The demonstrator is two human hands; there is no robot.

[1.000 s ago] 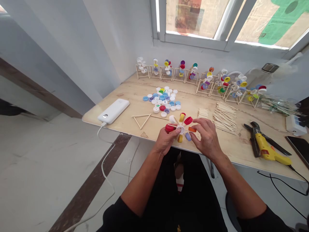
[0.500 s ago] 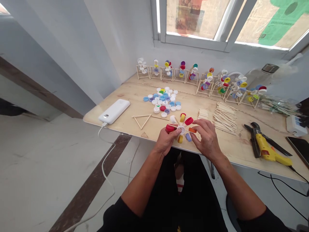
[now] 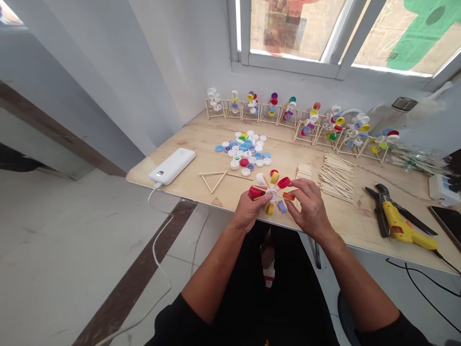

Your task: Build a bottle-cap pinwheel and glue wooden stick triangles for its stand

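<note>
Just above the table's front edge, a small wheel of sticks and bottle caps (image 3: 272, 194) is held between my two hands. Its hub is a white cap, with red, yellow, white, orange and lilac caps around it on sticks. My left hand (image 3: 248, 211) grips the wheel, thumb on the hub, beside a red cap (image 3: 255, 192). Pinched in the fingers of my right hand (image 3: 308, 206) is the orange cap (image 3: 288, 196) at the wheel's right side. Behind the wheel lies a heap of loose bottle caps (image 3: 245, 149), mostly white and blue.
Stick frames with cap wheels (image 3: 273, 108) line the wall. A stick triangle (image 3: 213, 181) and white power bank (image 3: 173, 166) lie left. To the right are a stick pile (image 3: 337, 178), short sticks (image 3: 303, 171), black-handled cutters (image 3: 380, 211), a yellow glue gun (image 3: 403, 228) and a phone (image 3: 446, 221).
The whole view has shifted slightly. Both hands keep the same hold on the wheel, and nothing on the table has visibly moved.
</note>
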